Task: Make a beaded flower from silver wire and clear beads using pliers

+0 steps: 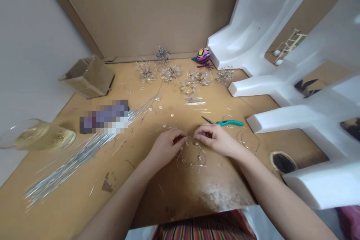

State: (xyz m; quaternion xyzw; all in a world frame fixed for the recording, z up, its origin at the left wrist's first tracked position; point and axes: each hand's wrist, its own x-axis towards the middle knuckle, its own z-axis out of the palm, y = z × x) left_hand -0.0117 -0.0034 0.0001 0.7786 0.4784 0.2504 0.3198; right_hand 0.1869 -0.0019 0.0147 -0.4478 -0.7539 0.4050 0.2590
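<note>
Between my two hands is a ring of thin silvery wire with clear beads (191,164), close above or on the table. My left hand (168,145) pinches its upper left part, thumb against fingers. On the upper right part, the fingers of my right hand (211,138) are pinched together too. Just beyond my right hand lie pliers with teal handles (230,123), their jaws pointing left. A few loose clear beads (164,125) are scattered beyond my left hand. Right of my right forearm rests a bare loop of wire (249,141).
A bundle of straight wires (75,163) crosses the left side, near a tilted-looking glass of pale liquid (45,137). An open cardboard box (94,78) stands at the back left. Several wire-and-bead pieces (170,72) lie at the back. White moulded structures (270,118) border the right.
</note>
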